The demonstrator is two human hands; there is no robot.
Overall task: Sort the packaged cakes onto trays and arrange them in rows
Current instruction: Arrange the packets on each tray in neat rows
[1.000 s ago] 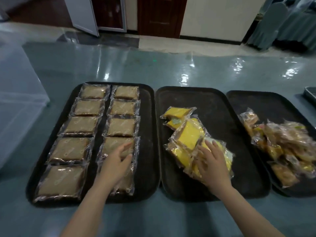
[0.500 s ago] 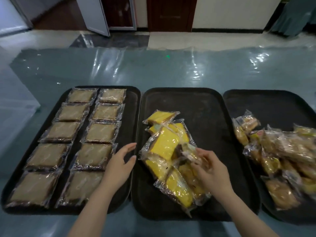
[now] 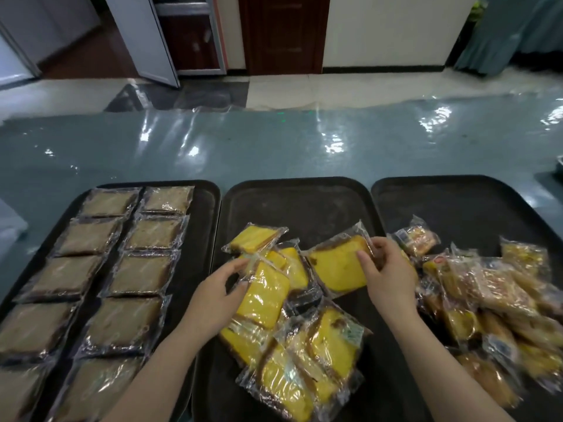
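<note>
Three black trays lie side by side. The left tray [image 3: 207, 208] carries several brown packaged cakes [image 3: 143, 274] in two straight rows. On the middle tray [image 3: 304, 205] lies a loose pile of yellow packaged cakes [image 3: 323, 351]. My right hand [image 3: 390, 278] grips one yellow cake packet [image 3: 338, 271] by its right end, lifted above the pile. My left hand [image 3: 213, 296] pinches the wrapper edge of another yellow cake packet [image 3: 265, 296] on top of the pile. The right tray [image 3: 463, 196] holds a heap of mixed golden-brown packets [image 3: 493, 293].
The trays sit on a table under a glossy blue-green plastic cover [image 3: 274, 147]. Beyond the table are a tiled floor, a dark wooden door [image 3: 283, 32] and an open metal-framed door [image 3: 143, 38]. The far halves of the middle and right trays are bare.
My left hand has moved from the left tray's edge onto the yellow pile. My right hand has lifted one yellow packet out of the pile. The camera view shifted right and closer.
</note>
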